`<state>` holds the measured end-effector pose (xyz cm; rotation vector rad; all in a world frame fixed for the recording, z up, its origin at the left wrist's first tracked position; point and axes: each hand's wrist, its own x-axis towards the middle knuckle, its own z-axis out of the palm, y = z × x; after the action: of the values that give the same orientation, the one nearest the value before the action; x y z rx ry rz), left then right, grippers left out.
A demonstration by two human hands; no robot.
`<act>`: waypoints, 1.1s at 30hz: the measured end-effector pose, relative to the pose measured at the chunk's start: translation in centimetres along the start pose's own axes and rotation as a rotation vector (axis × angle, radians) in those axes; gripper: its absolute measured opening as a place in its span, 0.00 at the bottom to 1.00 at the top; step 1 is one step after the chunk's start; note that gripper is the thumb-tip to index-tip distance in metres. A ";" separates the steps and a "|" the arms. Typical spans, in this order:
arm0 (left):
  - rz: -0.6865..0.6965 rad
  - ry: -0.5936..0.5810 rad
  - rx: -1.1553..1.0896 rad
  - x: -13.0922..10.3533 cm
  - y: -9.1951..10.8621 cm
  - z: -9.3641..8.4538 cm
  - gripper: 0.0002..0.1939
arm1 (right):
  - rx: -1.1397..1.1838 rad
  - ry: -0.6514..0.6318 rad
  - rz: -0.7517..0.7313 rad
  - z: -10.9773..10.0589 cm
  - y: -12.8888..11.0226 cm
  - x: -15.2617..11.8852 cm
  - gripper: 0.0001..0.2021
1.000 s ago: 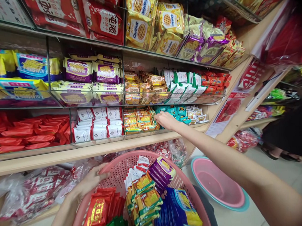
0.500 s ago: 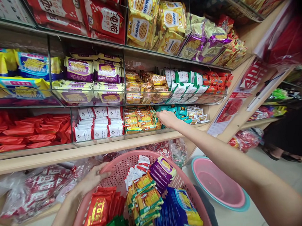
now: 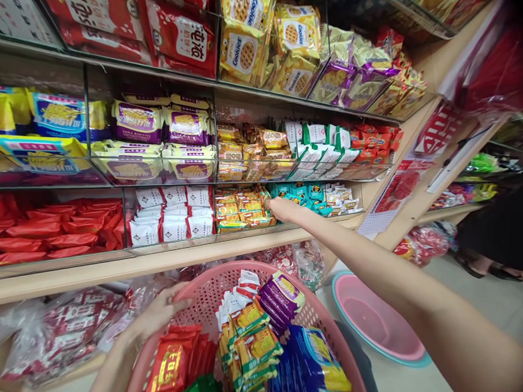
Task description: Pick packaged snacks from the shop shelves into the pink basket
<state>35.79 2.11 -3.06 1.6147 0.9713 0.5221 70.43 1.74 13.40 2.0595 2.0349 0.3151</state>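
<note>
My left hand grips the upper left rim of a pink perforated basket. Inside lie red packets, yellow-green packets, purple packets, blue packets and small white ones. On the lowest shelf, my right hand has its fingers closed at the right edge of the orange-yellow packets. Its fingertips are partly hidden, and what they hold is too small to make out. Teal packets sit just behind and right of that hand.
Clear dividers and front lips edge the shelves of biscuits. Bagged goods lie beneath the lowest shelf. Pink and teal basins stand on the floor at right. A person in dark clothing stands at far right.
My right hand has moved slightly left and down, towards the orange-yellow packets. The left hand and basket look unchanged.
</note>
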 end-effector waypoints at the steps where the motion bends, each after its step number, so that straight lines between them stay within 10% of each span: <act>1: 0.000 0.002 0.006 0.0 -0.1 0.0 0.28 | 0.004 -0.008 -0.003 -0.1 -0.1 0.0 0.17; 24: -0.044 0.009 -0.075 0.4 -0.9 -0.1 0.35 | 0.272 0.179 -0.333 0.8 -0.8 0.2 0.09; 33: -0.053 0.053 -0.053 0.0 0.2 0.3 0.31 | 0.954 0.284 -0.226 0.8 1.1 0.1 0.14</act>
<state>36.05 1.92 -2.91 1.5313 1.0283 0.5521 71.75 1.81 12.99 2.2698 2.9447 -0.5513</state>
